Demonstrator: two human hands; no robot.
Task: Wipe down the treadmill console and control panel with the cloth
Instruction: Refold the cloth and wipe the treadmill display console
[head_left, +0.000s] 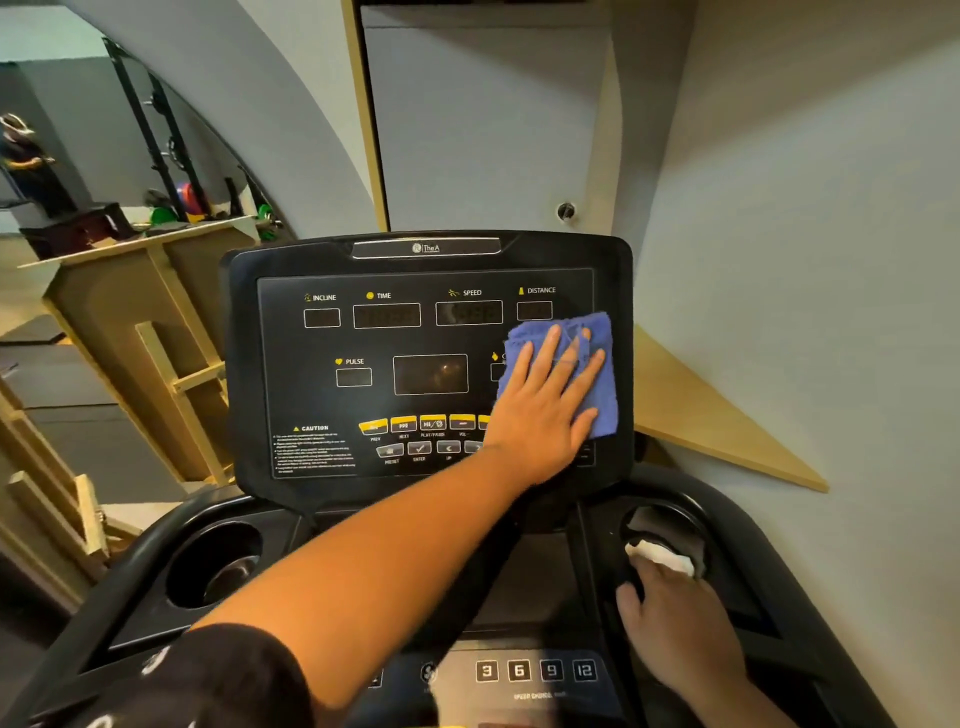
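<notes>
At frame centre stands the console (426, 358), badged "TheA" on top. Its panel reads INCLINE, TIME, SPEED, DISTANCE, PULSE and CAUTION, with yellow keys marked PREV, NEXT, PLAY/PAUSE and grey ones marked PRESET, ENTER. The left hand (545, 405) lies flat, fingers spread, pressing the blue cloth (597, 353) against the panel's right side, below DISTANCE. At lower right the right hand (675, 618) rests by the cup holder (670, 525), fingers curled around a white wad (662, 556). Bottom keys read 3, 6, 9, 12.
</notes>
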